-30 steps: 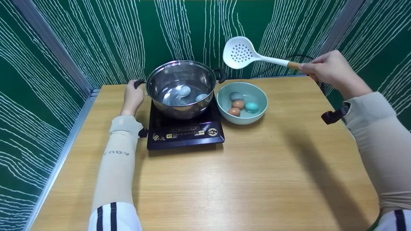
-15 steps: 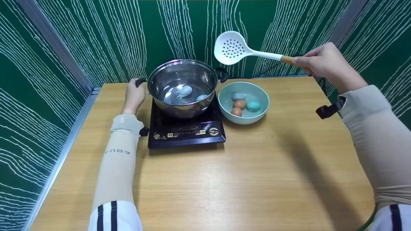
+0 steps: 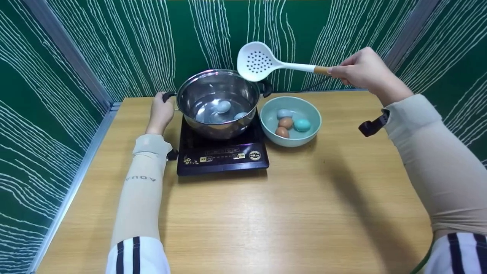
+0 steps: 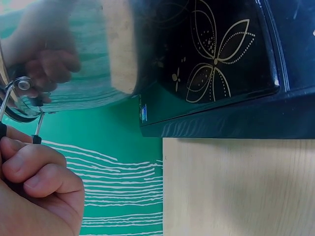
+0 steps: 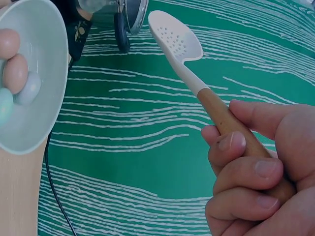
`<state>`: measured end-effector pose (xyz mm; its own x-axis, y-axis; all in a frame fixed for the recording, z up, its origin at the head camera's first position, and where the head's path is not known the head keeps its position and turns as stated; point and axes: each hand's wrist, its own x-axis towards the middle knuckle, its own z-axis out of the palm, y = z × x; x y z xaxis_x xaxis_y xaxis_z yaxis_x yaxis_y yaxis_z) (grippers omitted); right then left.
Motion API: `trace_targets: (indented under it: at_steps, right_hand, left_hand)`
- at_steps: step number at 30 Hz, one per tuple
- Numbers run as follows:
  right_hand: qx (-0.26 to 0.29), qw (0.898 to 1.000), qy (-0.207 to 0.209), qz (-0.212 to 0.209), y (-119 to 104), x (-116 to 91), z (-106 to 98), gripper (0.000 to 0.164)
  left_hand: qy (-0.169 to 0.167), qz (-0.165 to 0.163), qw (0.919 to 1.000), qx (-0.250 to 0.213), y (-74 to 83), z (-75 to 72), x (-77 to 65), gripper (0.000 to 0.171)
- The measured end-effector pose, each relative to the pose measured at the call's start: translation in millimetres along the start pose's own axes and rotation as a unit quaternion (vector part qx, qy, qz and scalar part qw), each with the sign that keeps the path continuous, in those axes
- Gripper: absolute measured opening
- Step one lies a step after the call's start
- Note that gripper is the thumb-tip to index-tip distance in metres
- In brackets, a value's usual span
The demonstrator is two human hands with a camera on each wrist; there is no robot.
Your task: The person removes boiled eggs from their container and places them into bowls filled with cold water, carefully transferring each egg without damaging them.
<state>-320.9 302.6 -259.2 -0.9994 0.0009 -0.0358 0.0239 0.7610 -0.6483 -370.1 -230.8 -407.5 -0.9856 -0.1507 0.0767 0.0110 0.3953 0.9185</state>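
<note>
My left hand (image 3: 161,114) grips the black left handle (image 3: 168,96) of a steel pot (image 3: 218,131); in the left wrist view its fingers (image 4: 47,169) curl round that handle. Inside the pot, two pale eggs (image 3: 223,106) lie in water. A white slotted skimmer (image 3: 257,62) with a wooden grip is held in my right hand (image 3: 367,74), fingers wrapped round the wood in the right wrist view. The skimmer's perforated head overlaps the pot's back right rim in the head view. Right of the pot, a pale green bowl (image 3: 291,142) contains two brown eggs (image 3: 284,127), a turquoise egg (image 3: 302,125) and a whitish egg (image 3: 284,113).
Under the pot sits a black induction cooker (image 3: 224,163) on the wooden table (image 3: 243,220). Green walls (image 3: 125,45) with white streaks stand close behind and on both sides. A dark cable (image 5: 51,177) runs behind the bowl.
My right hand has moved left with the skimmer, carrying its head from above the bowl to the pot's back right rim. The left hand keeps its hold on the handle.
</note>
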Motion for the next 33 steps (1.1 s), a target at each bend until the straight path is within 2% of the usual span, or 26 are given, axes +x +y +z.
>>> trace_targets:
  at_steps: [10,22,26,33]
  right_hand:
    - [-0.033,0.999,-0.015,-0.012,-17.2,13.4,21.1,0.051]
    - [-0.048,0.998,-0.026,-0.036,-30.8,32.2,42.2,0.043]
    - [-0.054,0.998,-0.029,-0.03,-31.7,35.5,46.7,0.042]
    - [-0.077,0.996,-0.022,-0.042,-38.4,35.1,48.8,0.037]
  left_hand:
    - [-0.006,-0.012,0.9999,-0.007,-2.2,-0.2,1.4,0.037]
    - [0.007,0.002,1.0,0.002,-1.0,-0.2,1.9,0.039]
    - [0.003,-0.001,1.0,-0.002,-1.2,0.9,0.9,0.037]
    - [-0.011,-0.018,0.9998,-0.003,1.1,-1.3,2.0,0.039]
